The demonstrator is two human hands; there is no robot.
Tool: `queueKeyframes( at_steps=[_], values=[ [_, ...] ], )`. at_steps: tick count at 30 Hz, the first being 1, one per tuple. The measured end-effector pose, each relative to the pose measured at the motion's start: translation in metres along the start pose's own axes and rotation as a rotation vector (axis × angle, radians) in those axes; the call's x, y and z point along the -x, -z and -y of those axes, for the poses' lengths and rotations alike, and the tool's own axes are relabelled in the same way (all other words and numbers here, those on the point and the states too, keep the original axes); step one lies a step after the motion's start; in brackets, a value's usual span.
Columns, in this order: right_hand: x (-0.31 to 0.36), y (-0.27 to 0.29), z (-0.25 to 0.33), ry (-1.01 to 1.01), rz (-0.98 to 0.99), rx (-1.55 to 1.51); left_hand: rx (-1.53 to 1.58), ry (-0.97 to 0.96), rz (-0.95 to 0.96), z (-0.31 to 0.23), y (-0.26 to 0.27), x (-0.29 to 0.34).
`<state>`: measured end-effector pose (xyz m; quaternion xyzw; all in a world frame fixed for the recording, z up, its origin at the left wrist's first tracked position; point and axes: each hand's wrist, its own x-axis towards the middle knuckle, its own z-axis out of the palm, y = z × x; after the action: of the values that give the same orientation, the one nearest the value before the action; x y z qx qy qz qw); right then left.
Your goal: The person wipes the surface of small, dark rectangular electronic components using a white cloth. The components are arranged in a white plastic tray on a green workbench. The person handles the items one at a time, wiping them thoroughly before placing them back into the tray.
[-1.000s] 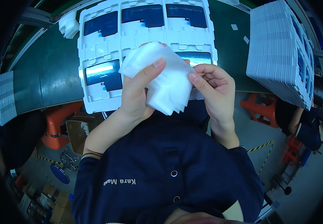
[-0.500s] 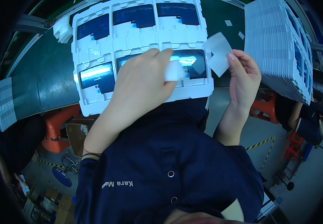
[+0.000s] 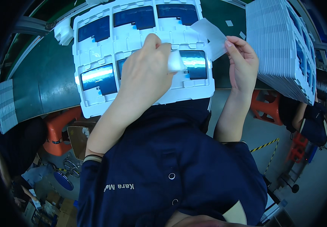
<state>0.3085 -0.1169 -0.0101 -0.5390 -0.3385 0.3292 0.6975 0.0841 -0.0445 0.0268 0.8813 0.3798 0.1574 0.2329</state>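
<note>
A white moulded tray holds dark glossy panels in its pockets. My left hand is over the near row, its fingers closed on a soft white wad that looks like a cloth. Under that hand, the near middle panel is mostly hidden. Just right of it, a near-row panel shows a bright blue reflection. Off the tray's right edge, my right hand pinches a thin, translucent white sheet with a small notch between thumb and fingers. The sheet's left end overlaps the tray's far right corner.
A tall stack of white trays stands on the right of the green table. White crumpled material lies at the far left, and another stack at the left edge. Orange stools and other people are beyond the table's near edge.
My right hand has moved up and slightly left with the sheet, which has tilted toward the tray. My left hand has shifted slightly farther away with the white wad.
</note>
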Motion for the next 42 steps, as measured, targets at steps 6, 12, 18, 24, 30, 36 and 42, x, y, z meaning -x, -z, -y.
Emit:
queueKeyframes(
  at_steps=[6,12,18,24,30,36,42],
  values=[
    [-0.001,-0.002,0.003,-0.011,0.055,0.013,-0.068,-0.005,0.041,0.002,0.005,-0.005],
    [-0.005,-0.01,0.005,-0.103,0.224,0.14,0.184,-0.079,0.077,0.01,0.018,-0.003],
    [-0.003,-0.019,0.004,0.19,0.437,0.687,0.39,-0.097,0.182,0.014,0.065,0.037],
    [-0.002,-0.028,0.014,0.276,0.464,0.838,0.504,-0.121,0.298,0.016,0.063,0.046],
    [-0.003,-0.03,0.019,0.31,0.54,0.919,0.467,-0.11,0.306,0.015,0.048,0.043],
    [0.008,-0.031,0.04,0.608,0.559,0.855,0.593,-0.044,0.252,0.024,0.038,0.038],
    [0.049,-0.048,0.071,0.589,0.901,0.967,0.899,0.167,0.264,0.025,0.039,0.031]
  ],
)
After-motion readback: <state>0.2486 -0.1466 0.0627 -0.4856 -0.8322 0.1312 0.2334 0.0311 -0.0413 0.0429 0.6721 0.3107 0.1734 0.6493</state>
